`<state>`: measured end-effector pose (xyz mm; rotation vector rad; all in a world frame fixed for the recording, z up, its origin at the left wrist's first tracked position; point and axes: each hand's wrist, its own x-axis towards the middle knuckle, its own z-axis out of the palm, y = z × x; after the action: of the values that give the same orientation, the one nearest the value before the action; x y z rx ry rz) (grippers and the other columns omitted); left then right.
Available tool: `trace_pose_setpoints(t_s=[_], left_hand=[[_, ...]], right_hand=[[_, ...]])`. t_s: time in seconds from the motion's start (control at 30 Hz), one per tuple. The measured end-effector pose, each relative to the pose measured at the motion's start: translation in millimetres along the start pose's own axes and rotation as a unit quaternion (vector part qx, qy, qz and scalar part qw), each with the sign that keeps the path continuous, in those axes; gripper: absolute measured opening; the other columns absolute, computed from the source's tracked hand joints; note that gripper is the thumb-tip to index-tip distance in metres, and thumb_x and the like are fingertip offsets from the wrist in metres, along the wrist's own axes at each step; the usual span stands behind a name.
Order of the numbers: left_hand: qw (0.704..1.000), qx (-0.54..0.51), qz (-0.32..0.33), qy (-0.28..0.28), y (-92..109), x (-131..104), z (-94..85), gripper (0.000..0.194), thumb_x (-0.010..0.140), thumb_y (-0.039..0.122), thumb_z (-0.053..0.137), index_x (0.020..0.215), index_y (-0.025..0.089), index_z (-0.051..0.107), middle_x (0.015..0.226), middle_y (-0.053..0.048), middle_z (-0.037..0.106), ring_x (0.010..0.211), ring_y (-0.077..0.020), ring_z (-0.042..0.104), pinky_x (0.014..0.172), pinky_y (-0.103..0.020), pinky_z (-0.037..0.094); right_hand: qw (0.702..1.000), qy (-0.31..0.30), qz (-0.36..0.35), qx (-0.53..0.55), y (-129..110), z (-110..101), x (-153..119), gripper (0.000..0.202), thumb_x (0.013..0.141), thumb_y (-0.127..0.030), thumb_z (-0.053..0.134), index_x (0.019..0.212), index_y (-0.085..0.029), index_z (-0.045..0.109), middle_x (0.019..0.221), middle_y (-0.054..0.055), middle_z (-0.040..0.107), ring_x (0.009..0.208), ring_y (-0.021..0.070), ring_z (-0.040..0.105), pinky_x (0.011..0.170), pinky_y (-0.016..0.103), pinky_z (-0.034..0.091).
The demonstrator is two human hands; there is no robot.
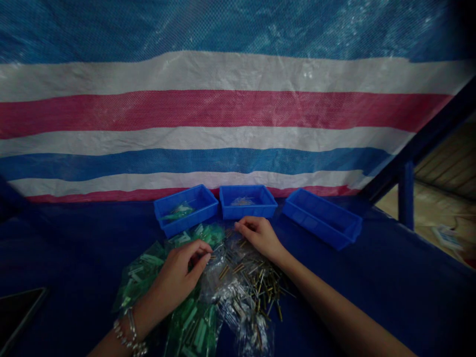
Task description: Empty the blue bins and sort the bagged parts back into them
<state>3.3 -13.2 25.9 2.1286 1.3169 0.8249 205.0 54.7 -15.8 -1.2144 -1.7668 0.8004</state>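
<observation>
I see my left hand [178, 277] lying on a heap of green pieces [186, 317] on the blue surface [372, 277], fingers curled, thumb and forefinger pinched together on something small at the heap's right edge; what it is, I cannot tell. A beaded bracelet [128, 334] sits on that wrist. My right hand [260, 235] rests farther back, knuckles up, fingers bent down onto the far end of a pile of brass pins [256, 287]; whether it actually grips anything, I cannot tell. The pins lie loose and crossed, mixed with clear bags [238, 307], just right of the green pieces and touching them. The two hands are near each other but apart.

Behind the piles stand three blue bins in a row. The left bin [186, 208] holds a few green pieces, the middle bin [247, 201] holds a small pale cluster too blurred for me to name, and the right bin [322, 218] stands slightly apart, turned at an angle. Behind them hangs a striped tarp [223, 109] in blue, white and red. A dark flat slab [18, 312] lies at the surface's left edge. A blue frame post [406, 193] stands at right.
</observation>
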Motion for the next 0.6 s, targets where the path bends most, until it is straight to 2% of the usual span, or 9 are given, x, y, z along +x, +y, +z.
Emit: trace_pose_setpoints(t_s=[0.6], left_hand=[[1.000,0.015,-0.006,-0.013,1.3,-1.3,1.1,0.011,0.081,0.020,0.042,0.080,0.019,0.054,0.068,0.001,0.058,0.060,-0.0118,0.054,0.055,-0.024,0.040]], right_hand=[[1.000,0.006,0.001,-0.002,-1.1,0.3,-1.0,0.027,0.076,-0.036,0.047,0.061,-0.016,0.057,0.047,-0.002,0.047,0.044,0.0095,0.041,0.043,0.020,0.029]])
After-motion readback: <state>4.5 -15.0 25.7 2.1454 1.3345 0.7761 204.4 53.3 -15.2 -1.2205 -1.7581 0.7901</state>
